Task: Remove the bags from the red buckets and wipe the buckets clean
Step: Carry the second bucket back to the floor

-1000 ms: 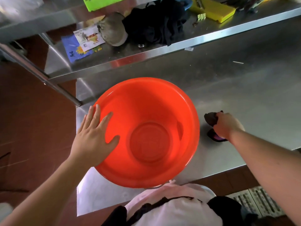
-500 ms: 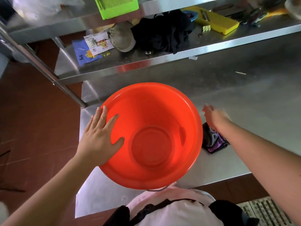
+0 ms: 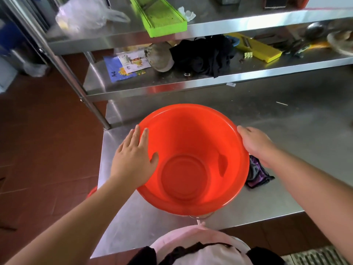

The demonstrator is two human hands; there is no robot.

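A red bucket (image 3: 191,161) stands upright on the steel table (image 3: 286,146), empty inside with no bag in it. My left hand (image 3: 133,157) lies flat over the bucket's left rim, thumb inside the wall. My right hand (image 3: 256,144) grips the bucket's right rim. A dark purple cloth (image 3: 257,174) lies crumpled on the table just right of the bucket, partly under my right wrist. A sliver of another red object (image 3: 92,191) shows below the table's left edge, mostly hidden by my left forearm.
A steel shelf (image 3: 191,87) behind the bucket holds a black cloth (image 3: 202,56), a grey cap, paper leaflets and a yellow slicer. The upper shelf carries a green slicer (image 3: 158,16) and a clear plastic bag (image 3: 84,16). A shelf post (image 3: 99,113) stands left of the bucket.
My right hand let go of the purple cloth, left it on the table and moved up to grip the bucket's right rim. My left hand stayed on the left rim.
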